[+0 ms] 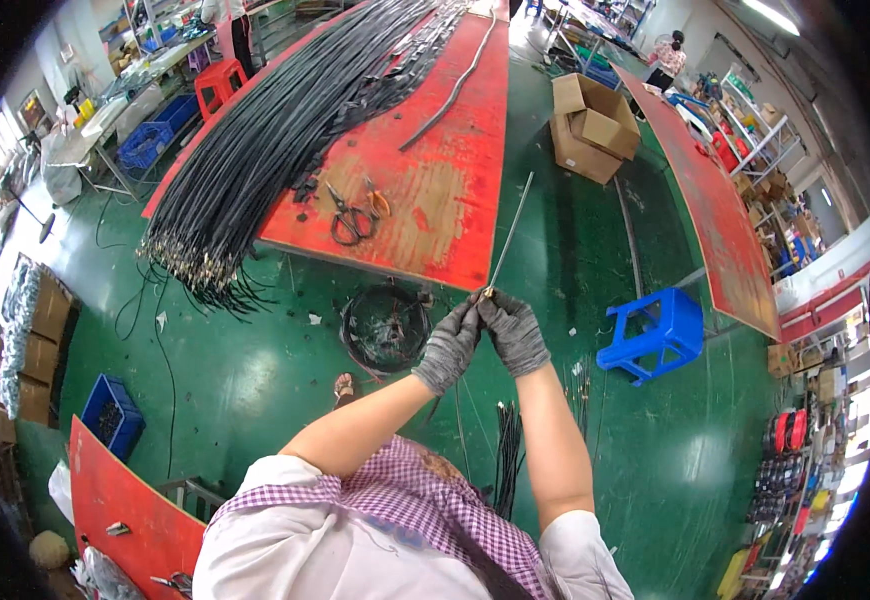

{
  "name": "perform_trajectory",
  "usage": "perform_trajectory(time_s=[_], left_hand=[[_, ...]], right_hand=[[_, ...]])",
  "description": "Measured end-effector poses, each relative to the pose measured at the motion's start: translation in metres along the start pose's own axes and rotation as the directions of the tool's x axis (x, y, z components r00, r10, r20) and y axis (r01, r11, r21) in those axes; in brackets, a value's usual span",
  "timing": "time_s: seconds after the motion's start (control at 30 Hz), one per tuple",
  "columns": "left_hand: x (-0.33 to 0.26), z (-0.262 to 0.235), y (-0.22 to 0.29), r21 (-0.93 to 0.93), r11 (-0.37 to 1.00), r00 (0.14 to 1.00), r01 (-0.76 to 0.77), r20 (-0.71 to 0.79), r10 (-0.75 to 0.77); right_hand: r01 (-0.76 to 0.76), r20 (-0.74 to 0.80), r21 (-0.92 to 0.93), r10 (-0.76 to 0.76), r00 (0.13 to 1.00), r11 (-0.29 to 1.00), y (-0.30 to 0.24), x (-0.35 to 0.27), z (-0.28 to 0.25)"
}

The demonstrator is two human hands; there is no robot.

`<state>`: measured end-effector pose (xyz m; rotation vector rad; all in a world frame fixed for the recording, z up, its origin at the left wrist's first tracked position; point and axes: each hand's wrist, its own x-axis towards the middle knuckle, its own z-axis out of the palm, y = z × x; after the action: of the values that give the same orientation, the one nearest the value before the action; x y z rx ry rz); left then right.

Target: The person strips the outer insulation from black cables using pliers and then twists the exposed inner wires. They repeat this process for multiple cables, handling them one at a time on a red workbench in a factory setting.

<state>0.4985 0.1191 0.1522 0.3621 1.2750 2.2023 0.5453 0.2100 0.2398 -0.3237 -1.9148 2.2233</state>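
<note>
In front of me my left hand [452, 348] and my right hand [517, 338], both in grey gloves, meet with their fingertips together, just off the near edge of the red table [435, 240]. A long thin grey rod [515, 225] slants up and away from the pinched fingers. A small brass-coloured tip [488, 292] shows at the right fingertips. The gloves hide how the rod and tip are held, and what the left fingers pinch. On the table lie black-handled scissors [353, 222], orange-handled pliers [379, 202] and a large bundle of black cables [265, 150] with brass-coloured ends.
Beneath the table edge a coil of black cable [385, 328] lies on the green floor. A blue stool [655, 335] stands to the right, below a second red table [705, 200]. An open carton [595, 125] is farther off. A blue crate [115, 415] stands at left.
</note>
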Motion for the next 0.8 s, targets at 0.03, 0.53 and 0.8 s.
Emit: perform_trajectory(time_s=[0.03, 0.53, 0.8], left_hand=[[0.014, -0.012, 0.003, -0.022, 0.999, 0.999, 0.034, 0.0, -0.034], [0.104, -0.277, 0.048, -0.388, 0.826, 0.659, 0.409, -0.501, -0.561], [0.114, -0.321, 0.06, -0.47, 0.79, 0.606, 0.394, -0.513, -0.608]], right_hand=[[-0.051, -0.042, 0.045, 0.053, 0.998, 0.998, 0.016, 0.02, 0.005], [-0.22, -0.217, -0.973, 0.045, 0.975, 0.066, 0.226, 0.35, 0.119], [-0.317, -0.317, -0.949, 0.044, 0.948, -0.01, 0.233, 0.405, 0.174]])
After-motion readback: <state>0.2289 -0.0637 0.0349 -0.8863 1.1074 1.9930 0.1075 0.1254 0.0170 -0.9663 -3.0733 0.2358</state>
